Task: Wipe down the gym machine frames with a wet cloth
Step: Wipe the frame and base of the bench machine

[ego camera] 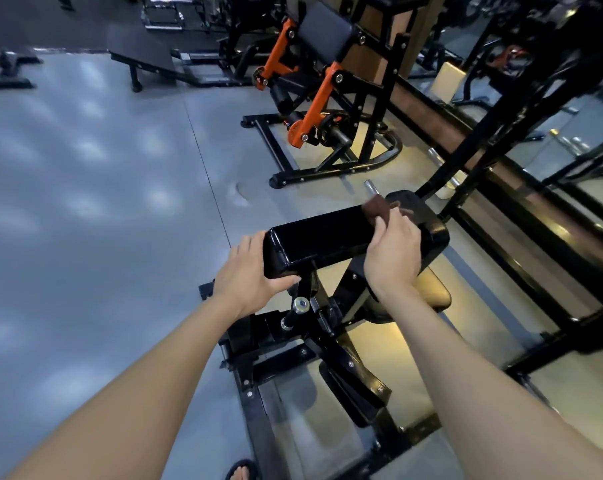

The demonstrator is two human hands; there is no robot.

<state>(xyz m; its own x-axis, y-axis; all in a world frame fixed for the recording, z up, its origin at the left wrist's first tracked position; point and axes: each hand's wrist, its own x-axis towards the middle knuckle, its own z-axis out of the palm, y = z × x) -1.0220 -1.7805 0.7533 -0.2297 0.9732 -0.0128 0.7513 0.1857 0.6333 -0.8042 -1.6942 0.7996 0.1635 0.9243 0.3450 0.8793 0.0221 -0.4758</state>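
Observation:
A black padded rest (320, 237) tops a black gym machine frame (313, 348) in the middle of the view. My left hand (249, 277) grips the pad's near left end, thumb under its lower edge. My right hand (393, 252) holds a dark brown cloth (378, 206) against the pad's top near its far end; the cloth is blurred. A round black pad (428, 220) sits just beyond my right hand.
An orange-and-black machine (313, 109) stands further back on the grey floor (102, 202). A tall black rack (521, 109) and mirrored wall run along the right. A chrome knob (300, 305) sticks out under the pad. A sandalled foot (241, 471) shows at the bottom.

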